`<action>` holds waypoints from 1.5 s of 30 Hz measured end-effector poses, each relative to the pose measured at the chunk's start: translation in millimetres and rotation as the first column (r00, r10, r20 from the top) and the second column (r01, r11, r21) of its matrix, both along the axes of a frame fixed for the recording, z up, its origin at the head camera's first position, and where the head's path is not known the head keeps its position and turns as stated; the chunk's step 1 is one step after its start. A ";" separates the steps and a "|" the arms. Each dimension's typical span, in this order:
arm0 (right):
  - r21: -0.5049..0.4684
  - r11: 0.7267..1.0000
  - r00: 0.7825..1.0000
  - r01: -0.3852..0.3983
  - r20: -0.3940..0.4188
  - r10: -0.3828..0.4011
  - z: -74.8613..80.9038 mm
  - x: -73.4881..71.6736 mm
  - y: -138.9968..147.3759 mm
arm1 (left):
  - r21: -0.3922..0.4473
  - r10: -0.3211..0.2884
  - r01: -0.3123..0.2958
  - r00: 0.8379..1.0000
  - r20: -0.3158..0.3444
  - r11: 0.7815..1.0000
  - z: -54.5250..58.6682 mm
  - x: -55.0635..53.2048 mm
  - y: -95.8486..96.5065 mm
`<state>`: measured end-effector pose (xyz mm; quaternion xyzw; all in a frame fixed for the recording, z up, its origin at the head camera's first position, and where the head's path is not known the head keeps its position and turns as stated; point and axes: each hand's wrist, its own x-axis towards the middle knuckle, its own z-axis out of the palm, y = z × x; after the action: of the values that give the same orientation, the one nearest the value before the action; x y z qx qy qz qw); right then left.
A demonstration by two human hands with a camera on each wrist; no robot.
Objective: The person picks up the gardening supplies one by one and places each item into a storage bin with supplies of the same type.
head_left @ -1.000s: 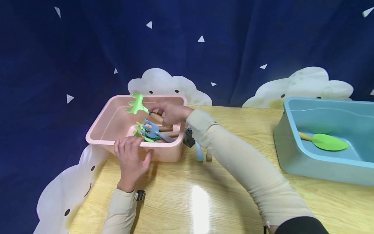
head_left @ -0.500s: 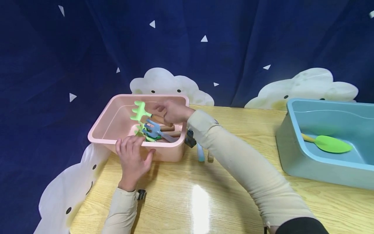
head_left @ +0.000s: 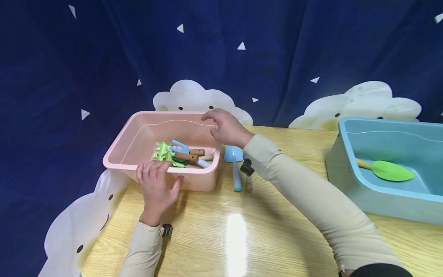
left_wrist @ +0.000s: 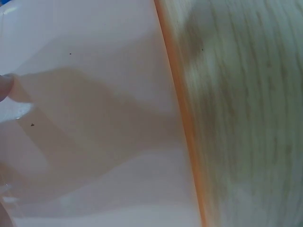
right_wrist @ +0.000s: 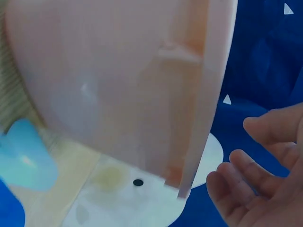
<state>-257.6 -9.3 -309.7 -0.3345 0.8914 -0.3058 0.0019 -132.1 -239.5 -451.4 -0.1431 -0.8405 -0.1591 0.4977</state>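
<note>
In the head view my left hand (head_left: 157, 188) holds the near rim of a pink plastic bin (head_left: 138, 132), fingers over the edge and thumb against the outer wall. Inside lie toy garden tools: a light green hand rake (head_left: 162, 151), a blue hand fork (head_left: 179, 146) and several wooden handles (head_left: 187, 157), partly overlapping. My right hand (head_left: 228, 127) hovers at the bin's right rim, fingers loosely bent with nothing between them. From the right wrist view, the right hand (right_wrist: 265, 175) appears apart from the bin's wall (right_wrist: 118, 94).
A blue toy shovel (head_left: 236, 169) lies on the wooden table (head_left: 207, 238) beside the pink bin, with another wooden handle (head_left: 248, 184) partly hidden by the right wrist. Farther right stands a blue bin (head_left: 387, 202) holding a green trowel (head_left: 392, 171). A dark blue curtain (head_left: 214, 57) hangs behind.
My right hand has let go of the green hand rake, which dropped among the other tools, and has moved right out of the pink bin. The left hand stays on the rim.
</note>
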 end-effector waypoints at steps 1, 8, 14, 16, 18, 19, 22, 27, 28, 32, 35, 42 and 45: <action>-0.010 1.000 1.000 0.004 -0.004 -0.004 -0.5 1.5 5.0 | 0.003 -0.002 0.002 1.000 0.002 1.000 0.0 0.0 -0.2; -0.131 0.991 0.997 0.042 0.077 -0.032 -10.7 20.0 46.3 | 0.015 -0.009 0.009 1.000 -0.001 1.000 0.6 0.3 -0.3; -0.243 0.960 0.968 0.136 0.240 -0.076 -15.6 52.2 88.5 | 0.018 -0.013 0.013 1.000 -0.009 1.000 -0.9 2.0 0.6; -0.272 0.946 0.958 0.177 0.268 -0.102 -18.7 63.7 100.7 | 0.018 -0.011 0.011 1.000 -0.009 1.000 -0.8 2.8 -0.6; -0.285 0.935 0.950 0.209 0.285 -0.126 -22.7 74.0 110.2 | 0.022 -0.009 0.009 1.000 -0.012 1.000 -0.2 3.2 -2.5; -0.286 0.932 0.947 0.221 0.291 -0.136 -24.9 78.5 113.7 | 0.022 -0.006 0.007 1.000 -0.017 1.000 0.2 3.2 -3.5; -0.284 0.927 0.940 0.244 0.305 -0.153 -31.0 88.9 120.7 | 0.024 0.001 -0.001 0.999 -0.032 1.000 0.8 2.7 -6.5; -0.292 0.917 0.931 0.272 0.320 -0.174 -35.2 95.9 126.5 | 0.023 0.003 -0.002 0.999 -0.044 1.000 0.0 1.2 -8.0; -0.293 0.916 0.931 0.274 0.322 -0.175 -35.2 96.0 127.1 | 0.023 0.003 -0.002 0.999 -0.046 1.000 -0.4 0.6 -8.1; -0.282 0.918 0.931 0.277 0.316 -0.184 -35.1 96.0 128.2 | 0.023 0.007 -0.005 0.998 -0.054 1.000 -2.2 -1.3 -9.1; -0.273 0.920 0.929 0.280 0.319 -0.188 -35.5 96.3 129.0 | 0.020 0.007 -0.006 0.999 -0.053 1.000 -2.8 -1.7 -9.6; -0.264 0.924 0.930 0.275 0.316 -0.187 -37.3 94.4 130.2 | 0.017 0.009 -0.009 1.000 -0.018 1.000 0.2 -1.1 -10.9; -0.257 0.928 0.934 0.268 0.306 -0.185 -37.9 93.1 132.8 | 0.013 0.018 -0.018 0.998 0.058 1.000 5.9 4.7 -10.4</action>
<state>-164.5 123.5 -347.5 -0.1788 0.8596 -0.4769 0.0405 -127.4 -249.9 -445.5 -0.1274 -0.8548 -0.1645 0.4754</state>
